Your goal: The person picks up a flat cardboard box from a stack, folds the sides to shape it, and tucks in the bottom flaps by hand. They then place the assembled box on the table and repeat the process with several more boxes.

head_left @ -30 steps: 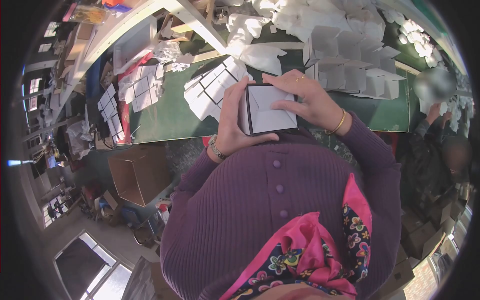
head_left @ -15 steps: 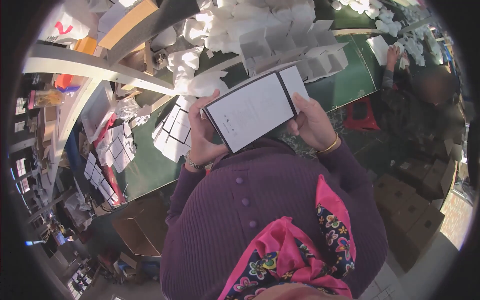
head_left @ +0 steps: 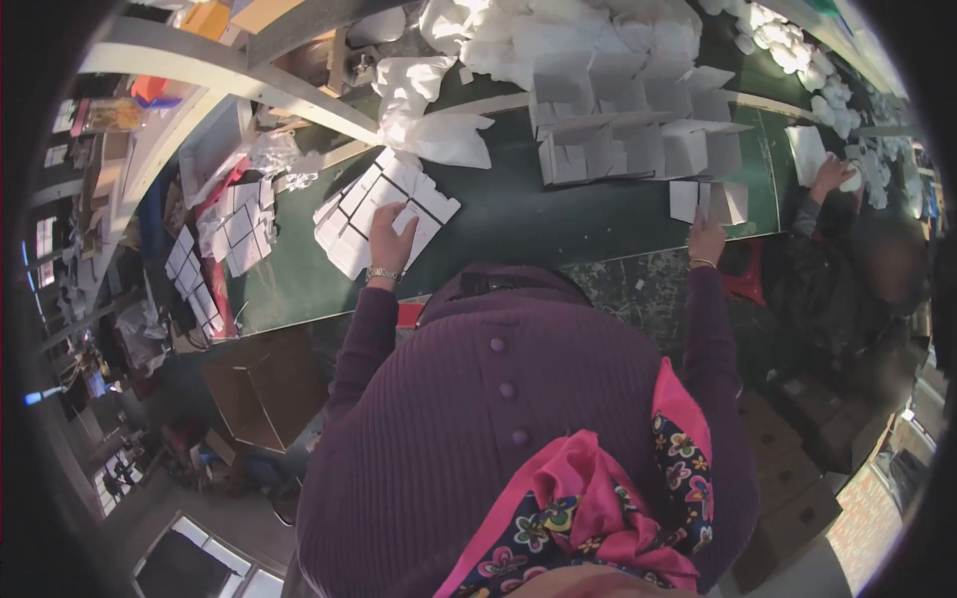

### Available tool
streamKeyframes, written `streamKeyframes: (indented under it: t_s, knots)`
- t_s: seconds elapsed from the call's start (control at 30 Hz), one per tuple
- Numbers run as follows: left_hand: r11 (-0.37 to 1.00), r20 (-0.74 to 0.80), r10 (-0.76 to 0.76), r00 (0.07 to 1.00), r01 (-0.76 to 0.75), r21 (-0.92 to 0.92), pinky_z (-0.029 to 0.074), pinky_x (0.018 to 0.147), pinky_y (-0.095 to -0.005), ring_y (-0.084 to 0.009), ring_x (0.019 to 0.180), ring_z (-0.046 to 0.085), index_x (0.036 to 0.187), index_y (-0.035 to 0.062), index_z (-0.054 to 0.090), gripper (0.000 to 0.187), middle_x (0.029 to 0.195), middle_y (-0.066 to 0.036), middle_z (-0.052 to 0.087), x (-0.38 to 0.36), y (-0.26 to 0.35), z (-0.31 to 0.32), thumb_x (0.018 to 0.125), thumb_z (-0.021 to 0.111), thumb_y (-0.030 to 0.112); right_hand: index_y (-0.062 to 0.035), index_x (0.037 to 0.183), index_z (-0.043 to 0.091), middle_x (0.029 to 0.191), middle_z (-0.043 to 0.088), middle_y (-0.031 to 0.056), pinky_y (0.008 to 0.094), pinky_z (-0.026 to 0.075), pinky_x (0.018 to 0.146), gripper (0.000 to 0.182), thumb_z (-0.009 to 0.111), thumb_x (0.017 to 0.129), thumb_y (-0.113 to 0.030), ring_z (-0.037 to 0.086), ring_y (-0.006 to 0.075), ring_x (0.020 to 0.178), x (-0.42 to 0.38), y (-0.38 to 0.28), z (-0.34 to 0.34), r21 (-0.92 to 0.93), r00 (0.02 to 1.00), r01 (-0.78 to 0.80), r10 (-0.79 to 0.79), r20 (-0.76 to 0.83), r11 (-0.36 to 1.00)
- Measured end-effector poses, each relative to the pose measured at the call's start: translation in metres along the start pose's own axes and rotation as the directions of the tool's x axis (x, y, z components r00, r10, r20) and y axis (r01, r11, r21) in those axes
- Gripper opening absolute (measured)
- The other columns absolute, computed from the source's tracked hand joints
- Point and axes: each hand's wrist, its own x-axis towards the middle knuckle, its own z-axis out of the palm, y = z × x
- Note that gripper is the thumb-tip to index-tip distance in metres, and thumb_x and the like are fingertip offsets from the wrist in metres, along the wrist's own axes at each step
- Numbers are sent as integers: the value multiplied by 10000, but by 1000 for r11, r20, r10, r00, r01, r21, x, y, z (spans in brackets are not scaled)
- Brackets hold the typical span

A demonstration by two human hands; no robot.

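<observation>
My left hand (head_left: pixel 392 242) is over a pile of flat white boxes with black bands (head_left: pixel 349 224), thumb and fingers apart, at the near right part of the pile. Whether its fingertips press on a box is hard to tell. At the table's near edge on the right, my right hand (head_left: pixel 707 242) has its fingers on a white box with a dark band (head_left: pixel 684 200). The box stands in front of the white divided carton trays, and part of it is hidden behind the fingers.
White open compartment trays (head_left: pixel 638 140) stand on the green table (head_left: pixel 508 214), with white foam wrapping (head_left: pixel 558 45) behind. More banded boxes (head_left: pixel 244 227) lie left. A co-worker's hand (head_left: pixel 829 175) is at far right, near a red stool (head_left: pixel 743 276). An open cardboard carton (head_left: pixel 264 389) sits below.
The white box, held in both hands before me, is now at the right table edge with my right hand. My left hand has let go and moved onto the box pile.
</observation>
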Motion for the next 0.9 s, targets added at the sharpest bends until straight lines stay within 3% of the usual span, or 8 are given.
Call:
streamKeyframes:
  t_s: [0.1, 0.2, 0.27, 0.4, 0.6, 0.7, 0.8, 0.9]
  knots:
    - [974, -19, -211, 977, 212, 76, 507, 933, -374, -261, 1040, 616, 1152, 62, 657, 350, 1122, -119, 631, -13, -52, -8, 885, 729, 277, 51, 923, 635, 883, 652, 286, 520, 406, 769, 576, 443, 1014, -484, 586, 483, 871, 25, 9, 29, -39, 997, -16, 19, 80, 999]
    - [962, -51, -197, 979, 203, 185, 459, 986, -396, -283, 1107, 571, 1157, 64, 644, 452, 1144, -124, 622, -16, -100, -4, 823, 783, 334, -13, 1358, 502, 1378, 507, 182, 450, 334, 1064, 731, 477, 950, -619, 460, 358, 1290, 18, -18, 18, -66, 985, -135, 141, 101, 989]
    - [939, -46, -226, 973, 230, 257, 445, 1013, -408, -290, 1156, 537, 1258, 97, 585, 609, 1210, -121, 568, -3, -112, -1, 784, 808, 409, -49, 1351, 562, 1267, 591, 170, 470, 412, 949, 640, 491, 973, -561, 529, 351, 1193, -1, -54, 1, -33, 982, -159, 155, -105, 987]
    - [876, 28, -387, 922, 358, 324, 403, 1027, -482, -332, 1246, 458, 1344, 138, 468, 856, 1321, -121, 462, 28, -102, -12, 681, 856, 516, -41, 1301, 603, 1165, 646, 138, 461, 493, 844, 482, 528, 1008, -416, 611, 308, 1051, -40, -64, 6, 93, 961, -64, 86, -261, 994]
    - [807, 190, -471, 861, 333, 488, 306, 1073, -479, -264, 1284, 421, 1353, 153, 428, 968, 1360, -75, 421, 62, -103, -16, 617, 870, 601, -85, 1163, 685, 1125, 681, 70, 338, 484, 859, 231, 621, 970, -194, 616, 205, 1021, -97, -155, 37, 263, 985, 171, -172, -20, 950]
    - [800, 228, -506, 832, 355, 483, 284, 1089, -509, -318, 1347, 369, 1344, 112, 349, 1080, 1356, -90, 350, 72, -110, -13, 546, 903, 586, -55, 1152, 670, 1106, 642, 109, 284, 554, 748, 199, 587, 975, -93, 622, 186, 922, -109, -184, 64, 359, 907, 371, -418, 60, 856]
    - [818, 220, -489, 844, 356, 451, 334, 1100, -528, -364, 1346, 446, 1454, 35, 244, 1079, 1442, -187, 420, 67, -121, -5, 703, 838, 533, -55, 1100, 691, 1008, 651, 87, 271, 542, 687, 170, 579, 978, -92, 632, 157, 796, -115, -226, 83, 491, 822, 415, -547, 158, 766]
    - [961, 48, -274, 960, 271, 59, 435, 941, -487, -343, 1020, 628, 1222, 114, 436, 515, 1188, -121, 632, 56, -127, -11, 850, 755, 271, -88, 1075, 712, 1024, 707, 62, 287, 524, 817, 149, 615, 974, -138, 648, 166, 919, -113, -282, 90, 520, 747, 330, -555, 366, 788]
